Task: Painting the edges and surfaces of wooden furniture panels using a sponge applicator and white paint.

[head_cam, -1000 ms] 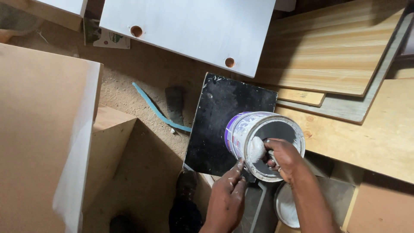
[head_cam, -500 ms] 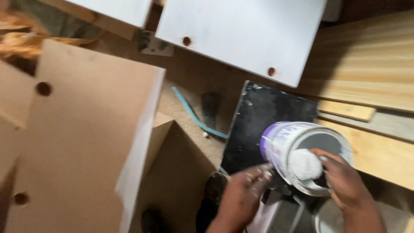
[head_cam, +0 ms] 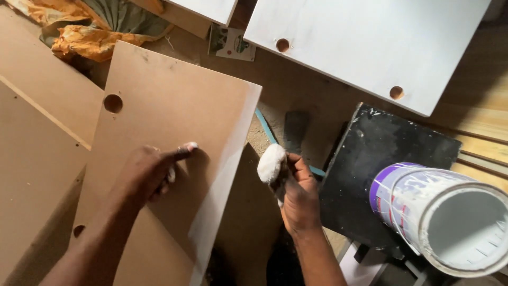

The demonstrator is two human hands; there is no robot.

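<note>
Both hands have left the paint can (head_cam: 450, 217) since the earlier pictures: the left hand (head_cam: 151, 172) now lies on a brown board (head_cam: 159, 132), and the right hand (head_cam: 296, 193) has lifted a white-coated pad (head_cam: 271, 163) out of the can.

That left hand rests palm down on the brown face of the board, fingers loosely curled and one paint-tipped finger stretched out toward the board's right side; it holds nothing. The board leans at a tilt, has a round hole (head_cam: 112, 103) near its upper left corner, and its right edge is painted white.

Closed around the pad, the right hand holds it up just beside the board's white edge, apart from it. The pad is thick with white paint.

To the right, the can lies tipped, its open mouth toward the camera, white paint inside and a purple band round its wall. It sits on a black panel (head_cam: 381, 148). Above that lies a white panel (head_cam: 370, 47) with two round holes near its lower edge. A blue strip (head_cam: 264, 127) lies on the sawdust-covered floor between the board and the black panel. Crumpled orange cloth (head_cam: 90, 37) sits at the upper left.
</note>
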